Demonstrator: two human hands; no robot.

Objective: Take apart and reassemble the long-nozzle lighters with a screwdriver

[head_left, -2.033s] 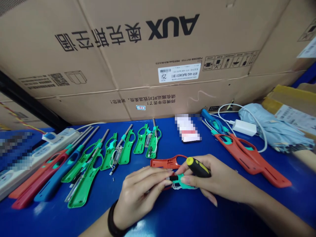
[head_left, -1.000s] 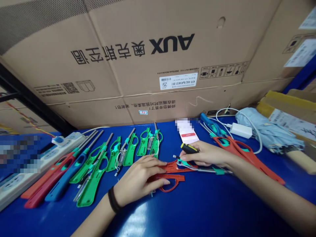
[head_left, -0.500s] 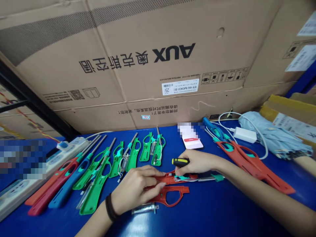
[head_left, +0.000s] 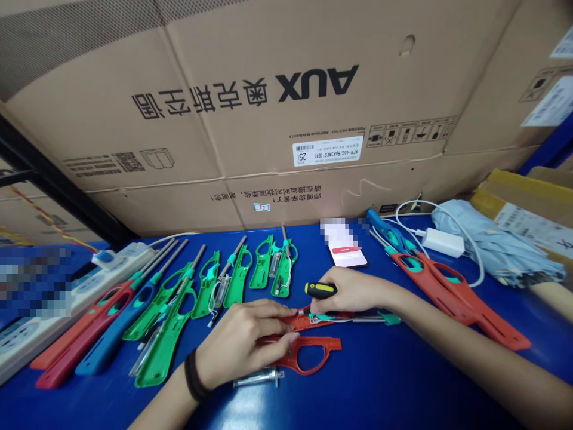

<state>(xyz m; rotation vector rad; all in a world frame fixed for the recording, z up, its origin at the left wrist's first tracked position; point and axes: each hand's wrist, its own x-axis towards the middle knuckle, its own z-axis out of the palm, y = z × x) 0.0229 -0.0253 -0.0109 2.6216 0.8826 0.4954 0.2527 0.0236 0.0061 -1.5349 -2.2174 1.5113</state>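
Observation:
My right hand (head_left: 347, 290) is closed round a screwdriver (head_left: 320, 290) with a black and yellow handle, and its fingers hide the tip. Below it lies an opened orange-red lighter casing half (head_left: 299, 323) with white wires, a teal piece and a metal tube inside. The fingers of my left hand (head_left: 250, 334), with a dark band at the wrist, press on this casing half. Under the left thumb sits the other casing half (head_left: 292, 357), its loop-shaped end pointing right. A clear fuel tank (head_left: 258, 377) with a metal end rests close to that wrist.
Several opened green lighters (head_left: 239, 279) lie behind my hands. Whole lighters, a blue one (head_left: 120, 331) among them, line the white power strip (head_left: 85, 294). Behind stand a phone (head_left: 347, 248) and a large carton (head_left: 250, 131). Orange lighters (head_left: 452, 298), a charger (head_left: 443, 242) and an umbrella (head_left: 496, 245) are right.
The screwdriver and my right hand have shifted slightly left over the casing. My left hand still presses on it. The whole view has moved a little.

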